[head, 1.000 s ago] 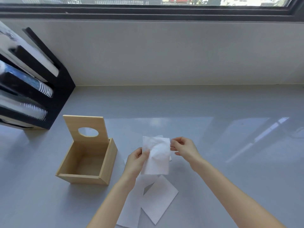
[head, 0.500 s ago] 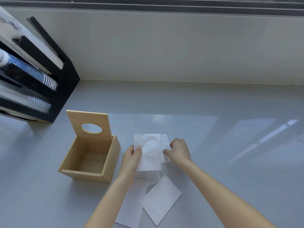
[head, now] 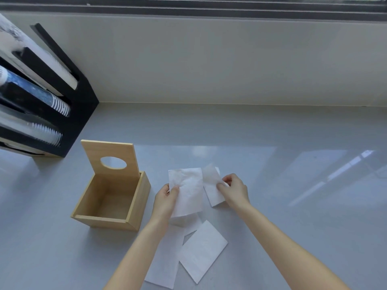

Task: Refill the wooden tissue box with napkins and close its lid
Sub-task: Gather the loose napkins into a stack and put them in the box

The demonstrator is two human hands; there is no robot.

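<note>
The wooden tissue box (head: 138, 203) stands empty at centre left, its lid (head: 94, 155) with an oval hole raised upright at the back. Just right of it my left hand (head: 165, 200) pinches a white napkin (head: 188, 191) held above the counter. My right hand (head: 235, 190) grips a second napkin (head: 211, 185), lifting its top corner beside the first. Two more napkins lie flat nearer to me, one (head: 202, 251) on the right and one (head: 167, 262) partly under my left forearm.
A black rack (head: 81, 114) holding stacks of cups lies at the left against the wall. The grey counter (head: 272, 206) runs back to a pale wall under a window frame.
My right hand has let go of the first napkin, dropped to the counter and taken hold of a second one, now lifting its corner. The left hand keeps the first napkin.
</note>
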